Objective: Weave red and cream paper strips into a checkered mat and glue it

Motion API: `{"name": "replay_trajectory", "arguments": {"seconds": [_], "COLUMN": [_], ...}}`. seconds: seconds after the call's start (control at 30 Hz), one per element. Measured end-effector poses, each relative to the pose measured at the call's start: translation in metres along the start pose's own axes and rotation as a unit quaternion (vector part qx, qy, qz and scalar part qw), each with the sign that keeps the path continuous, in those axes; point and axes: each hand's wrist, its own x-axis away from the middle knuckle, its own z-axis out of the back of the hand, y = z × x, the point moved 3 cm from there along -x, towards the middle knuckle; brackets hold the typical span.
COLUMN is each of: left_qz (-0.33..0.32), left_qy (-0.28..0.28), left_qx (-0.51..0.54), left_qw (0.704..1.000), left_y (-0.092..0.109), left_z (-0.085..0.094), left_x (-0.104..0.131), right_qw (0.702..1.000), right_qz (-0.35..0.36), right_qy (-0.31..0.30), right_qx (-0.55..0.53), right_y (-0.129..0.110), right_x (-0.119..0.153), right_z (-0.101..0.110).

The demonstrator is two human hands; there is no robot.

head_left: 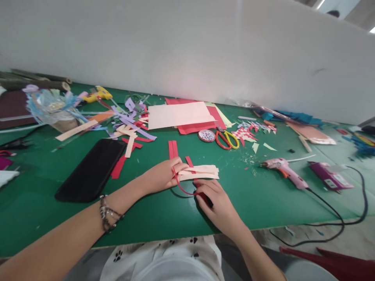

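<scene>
Peach paper strips (205,171) lie side by side on the green table, with red strips crossing them. My left hand (168,173) is closed over their left end and holds them down; its fingertips are partly hidden. Two joined red strips (172,149) stick out beyond it, and a shorter red strip (190,162) shows behind the peach ones. A thin red paper strip (184,190) bends in an arc from my left fingers to my right hand (215,201). My right hand pinches that strip, and a dark shape under its palm is unclear.
A black phone (90,171) lies left of my hands. Behind are paper sheets (180,115), scissors (225,138), a round container of small beads (206,135) and paper scraps (129,117). A pink glue gun (287,171) and a purple power adapter (331,175) trail cables on the right.
</scene>
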Motion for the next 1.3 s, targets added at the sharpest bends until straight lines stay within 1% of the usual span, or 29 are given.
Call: {"name": "replay_trajectory", "arguments": {"seconds": [0.2, 0.3, 0.37, 0.5, 0.63, 0.9, 1.0, 1.17, 1.23, 1.3], "left_qz": [0.008, 0.0, -0.002, 0.015, 0.02, 0.034, 0.026, 0.009, 0.015, 0.027], "left_qy": [0.012, 0.012, 0.011, 0.015, 0.029, 0.053, 0.06, 0.039, 0.031, 0.035], "left_qx": [-0.007, -0.005, 0.006, 0.049, 0.071, 0.032, 0.031, 0.014, 0.008, 0.016], "left_qw": [1.0, 1.0, 1.0, 0.999, 0.997, 0.998, 0.997, 0.999, 0.999, 0.999], "left_y": [-0.001, -0.0006, -0.0002, -0.0004, -0.0008, -0.0012, -0.0016, -0.002, -0.0015, -0.001], "left_z": [-0.0005, -0.0004, -0.0003, -0.0007, -0.0009, 0.0008, 0.0004, -0.0015, -0.001, 0.0007], "left_x": [0.0004, 0.0007, 0.001, 0.001, 0.0001, 0.0008, 0.0013, 0.0006, 0.0004, 0.0003], "right_qw": [1.0, 1.0, 1.0, 1.0, 1.0, 1.0, 1.0, 1.0, 1.0, 1.0], "right_qz": [0.005, 0.009, 0.008, 0.002, 0.002, -0.003, -0.001, -0.003, -0.003, 0.0], "right_qy": [0.008, 0.009, 0.009, 0.009, 0.009, 0.008, 0.007, 0.007, 0.007, 0.008], "right_qx": [0.009, 0.009, 0.006, 0.002, -0.001, -0.001, -0.001, -0.002, -0.003, -0.006], "right_y": [-0.0011, -0.0013, -0.0006, 0.0005, -0.0006, -0.0011, -0.0006, -0.001, -0.0009, -0.0008], "right_x": [0.0001, 0.0001, 0.0003, 0.0005, 0.0002, -0.0001, 0.0, -0.0005, -0.0006, -0.0006], "right_z": [0.0008, 0.0007, 0.0002, -0.0004, 0.0003, 0.0007, 0.0004, 0.0007, 0.0007, 0.0005]}}
